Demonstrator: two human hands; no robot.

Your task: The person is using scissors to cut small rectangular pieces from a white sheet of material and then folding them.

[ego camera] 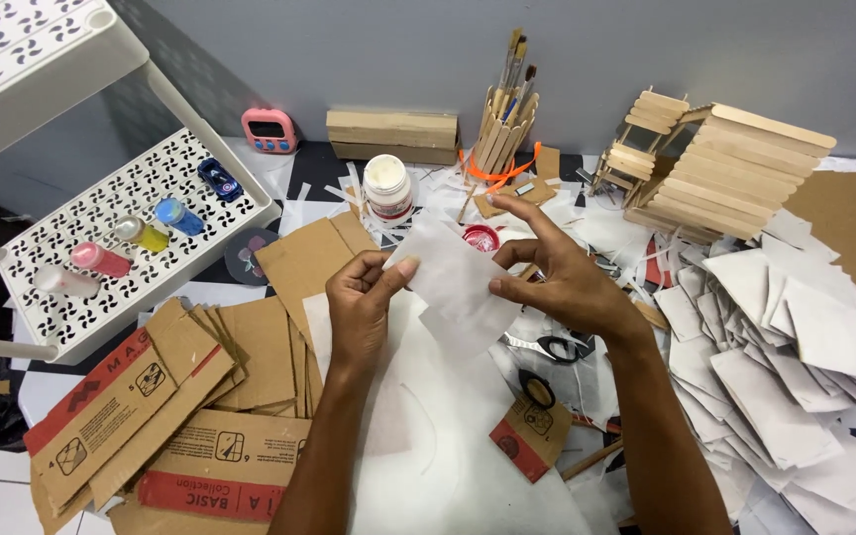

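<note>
Both my hands hold one small white paper sheet (pixel 453 282) above the middle of the table. My left hand (pixel 364 302) pinches its left edge with thumb and fingers. My right hand (pixel 562 282) grips its right edge, the index finger stretched out over the top. Under the hands lies a larger white sheet (pixel 438 436) on cardboard pieces (pixel 304 263). A pair of black-handled scissors (pixel 552 347) lies just below my right wrist.
A heap of white paper squares (pixel 795 347) fills the right side. A popsicle-stick house (pixel 715 168) stands at the back right, a stick holder with brushes (pixel 507 124) and a white glue jar (pixel 386 186) at the back. Cardboard scraps (pixel 180 396) lie left, a white rack with paint bottles (pixel 131 238) beyond.
</note>
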